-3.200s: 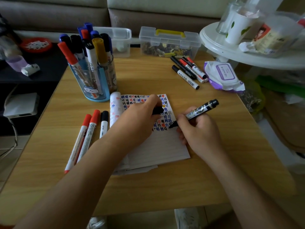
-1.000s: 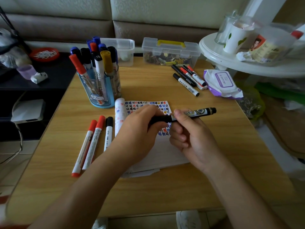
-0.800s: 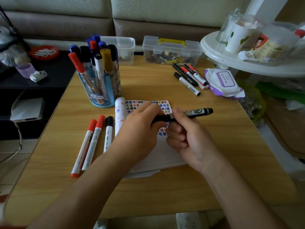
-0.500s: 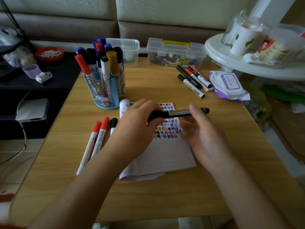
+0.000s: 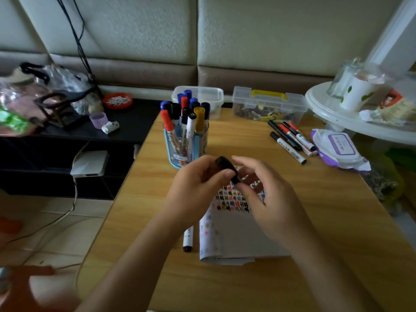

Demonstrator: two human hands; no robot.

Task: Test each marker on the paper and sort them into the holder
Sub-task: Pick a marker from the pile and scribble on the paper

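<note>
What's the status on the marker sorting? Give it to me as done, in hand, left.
Done: a cluster of markers stands in the blue holder, and the paper carries rows of test marks. In hand: the left hand grips a black marker, with the right hand at it. Left: four loose markers near the clear box, and one marker beside the paper.

You have a wooden table point(image 5: 292, 221) before you. On it stand a blue marker holder point(image 5: 185, 147) and two clear plastic boxes point(image 5: 269, 106), and there lie a notebook point(image 5: 238, 235), four loose markers point(image 5: 290, 138), one white marker point(image 5: 188, 238) and a wipes pack point(image 5: 338, 149).
</note>
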